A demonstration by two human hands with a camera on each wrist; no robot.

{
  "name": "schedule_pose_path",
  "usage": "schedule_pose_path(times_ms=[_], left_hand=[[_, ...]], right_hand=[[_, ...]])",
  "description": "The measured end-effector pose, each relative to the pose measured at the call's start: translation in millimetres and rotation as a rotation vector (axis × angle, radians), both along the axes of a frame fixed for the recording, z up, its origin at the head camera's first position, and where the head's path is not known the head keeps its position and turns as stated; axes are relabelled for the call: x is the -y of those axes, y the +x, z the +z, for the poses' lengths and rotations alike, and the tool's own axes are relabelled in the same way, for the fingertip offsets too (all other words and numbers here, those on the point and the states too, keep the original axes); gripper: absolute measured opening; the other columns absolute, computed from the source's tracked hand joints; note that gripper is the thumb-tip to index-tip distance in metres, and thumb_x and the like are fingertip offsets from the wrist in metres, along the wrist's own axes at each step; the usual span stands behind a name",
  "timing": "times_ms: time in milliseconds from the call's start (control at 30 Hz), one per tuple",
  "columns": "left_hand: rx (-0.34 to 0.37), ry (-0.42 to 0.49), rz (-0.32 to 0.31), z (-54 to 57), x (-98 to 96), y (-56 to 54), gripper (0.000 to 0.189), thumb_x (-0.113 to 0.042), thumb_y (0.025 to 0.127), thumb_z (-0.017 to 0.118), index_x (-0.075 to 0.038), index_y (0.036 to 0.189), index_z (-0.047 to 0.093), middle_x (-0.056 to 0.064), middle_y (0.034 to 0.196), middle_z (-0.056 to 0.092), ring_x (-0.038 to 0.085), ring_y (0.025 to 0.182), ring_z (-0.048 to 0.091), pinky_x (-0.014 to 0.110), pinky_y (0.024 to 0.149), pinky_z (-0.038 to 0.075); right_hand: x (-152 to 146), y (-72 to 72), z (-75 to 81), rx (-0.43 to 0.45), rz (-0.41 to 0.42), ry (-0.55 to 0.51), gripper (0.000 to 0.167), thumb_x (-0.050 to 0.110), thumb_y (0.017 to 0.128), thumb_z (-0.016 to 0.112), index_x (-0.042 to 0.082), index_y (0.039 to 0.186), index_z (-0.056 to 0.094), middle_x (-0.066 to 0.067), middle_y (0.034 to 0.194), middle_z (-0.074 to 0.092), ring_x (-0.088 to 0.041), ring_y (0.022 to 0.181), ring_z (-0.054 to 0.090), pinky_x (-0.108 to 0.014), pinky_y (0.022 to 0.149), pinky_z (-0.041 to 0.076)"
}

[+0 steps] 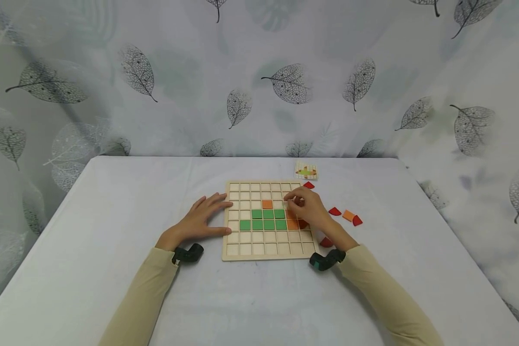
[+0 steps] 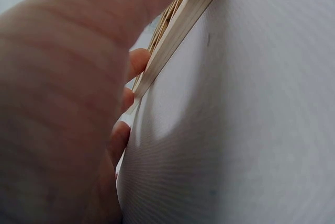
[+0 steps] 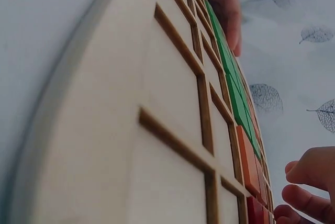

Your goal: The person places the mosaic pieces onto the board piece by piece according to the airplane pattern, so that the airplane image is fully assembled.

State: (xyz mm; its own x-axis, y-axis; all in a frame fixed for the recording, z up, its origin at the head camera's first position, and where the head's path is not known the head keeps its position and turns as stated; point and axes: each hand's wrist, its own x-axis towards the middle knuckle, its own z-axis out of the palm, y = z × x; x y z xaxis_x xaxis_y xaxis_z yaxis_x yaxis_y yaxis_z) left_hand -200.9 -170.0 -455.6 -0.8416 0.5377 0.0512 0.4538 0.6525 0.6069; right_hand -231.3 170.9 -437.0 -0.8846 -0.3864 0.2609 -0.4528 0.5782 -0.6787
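A wooden grid board (image 1: 245,251) lies on the white table with green tiles (image 1: 269,224) and orange tiles (image 1: 292,224) in its cells. One orange tile (image 1: 266,204) sits alone above the green rows. My left hand (image 1: 203,216) rests against the board's left edge, thumb and fingers spread; the left wrist view shows fingertips touching the wooden rim (image 2: 172,43). Over the right part of the board, my right hand (image 1: 310,207) has bent fingers close to the orange tiles. Whether a piece lies between its fingertips is hidden. A dark red piece (image 1: 302,224) shows partly beneath it.
A small pattern card (image 1: 306,171) lies behind the board. Right of the board are loose red quarter-round pieces (image 1: 335,211) and an orange square (image 1: 348,215). Another red piece (image 1: 326,242) lies by the right wrist. Leaf-printed cloth (image 1: 238,108) hangs behind the table.
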Motion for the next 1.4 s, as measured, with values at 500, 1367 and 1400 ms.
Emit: schedule_pose_path(times_ms=[500, 1367, 1400], left_hand=[[0.006, -0.008, 0.007, 4.4, 1.5, -0.2, 0.073, -0.046, 0.083, 0.074, -0.018, 0.145, 0.046, 0.007, 0.159, 0.026, 0.027, 0.149, 0.014, 0.046, 0.121, 0.001], [0.0, 0.002, 0.013, -3.5, 0.1, 0.7, 0.071, -0.047, 0.082, 0.074, -0.02, 0.143, 0.048, 0.005, 0.159, 0.028, 0.027, 0.149, 0.015, 0.046, 0.121, 0.002], [-0.006, 0.004, 0.012, -3.4, 0.3, 0.7, 0.071, -0.047, 0.082, 0.075, -0.02, 0.143, 0.049, 0.006, 0.159, 0.028, 0.027, 0.149, 0.015, 0.047, 0.121, 0.002]], right_hand=[[-19, -13.4, 2.3, 0.012, -0.189, 0.022, 0.014, 0.003, 0.092, 0.062, -0.004, 0.102, 0.07, -0.02, 0.101, 0.063, -0.032, 0.085, 0.061, -0.035, 0.072, 0.051], [-41, -40.4, -3.9, 0.096, -0.208, 0.118, 0.033, 0.0, 0.089, 0.059, -0.01, 0.12, 0.061, -0.029, 0.112, 0.053, -0.033, 0.086, 0.054, -0.032, 0.066, 0.047], [-41, -41.1, -3.9, 0.1, -0.2, 0.126, 0.035, 0.0, 0.089, 0.059, -0.011, 0.122, 0.06, -0.029, 0.112, 0.052, -0.033, 0.086, 0.054, -0.033, 0.067, 0.046]])
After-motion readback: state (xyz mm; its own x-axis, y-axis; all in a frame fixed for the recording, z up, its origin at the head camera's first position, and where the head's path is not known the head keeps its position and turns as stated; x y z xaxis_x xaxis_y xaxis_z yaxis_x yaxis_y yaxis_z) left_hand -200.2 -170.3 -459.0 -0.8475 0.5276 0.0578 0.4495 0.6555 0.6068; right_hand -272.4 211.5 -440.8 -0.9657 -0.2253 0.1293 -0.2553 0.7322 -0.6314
